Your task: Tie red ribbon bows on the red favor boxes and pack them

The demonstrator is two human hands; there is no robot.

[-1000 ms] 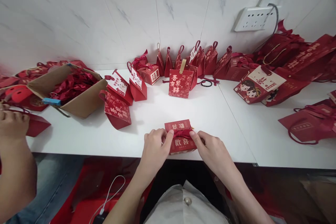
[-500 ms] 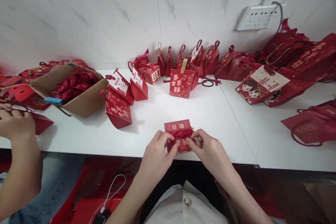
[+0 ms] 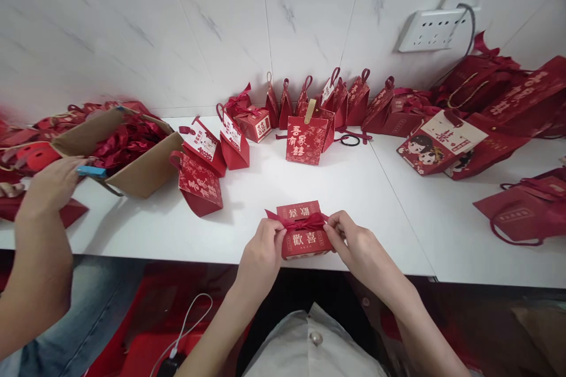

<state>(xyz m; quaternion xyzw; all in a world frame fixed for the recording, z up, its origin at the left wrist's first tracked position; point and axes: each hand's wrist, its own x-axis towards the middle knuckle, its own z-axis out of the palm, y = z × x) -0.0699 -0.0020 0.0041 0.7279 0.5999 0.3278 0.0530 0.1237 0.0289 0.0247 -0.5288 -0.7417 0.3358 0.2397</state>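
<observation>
A red gift box [image 3: 305, 245] with gold characters lies on the white table in front of me, near its front edge. Across its top runs a dark red ribbon [image 3: 304, 223], tied in a knot or bow at the middle. My left hand [image 3: 264, 247] pinches the ribbon's left end at the box's left side. At the right side, my right hand [image 3: 349, 235] pinches the other end between thumb and fingers. The ribbon looks stretched between both hands.
Behind the box stands a red gift box [image 3: 306, 141] with a gold strap. Several handled boxes [image 3: 200, 187] are to the left, near a cardboard box [image 3: 144, 171] of red ribbons. A co-worker's hand [image 3: 50, 185] is beside it. Red bags [image 3: 526, 212] stand at right.
My hands have moved apart, drawing the ribbon ends outward and uncovering the box's front characters. The co-worker's hand has moved right to the cardboard box.
</observation>
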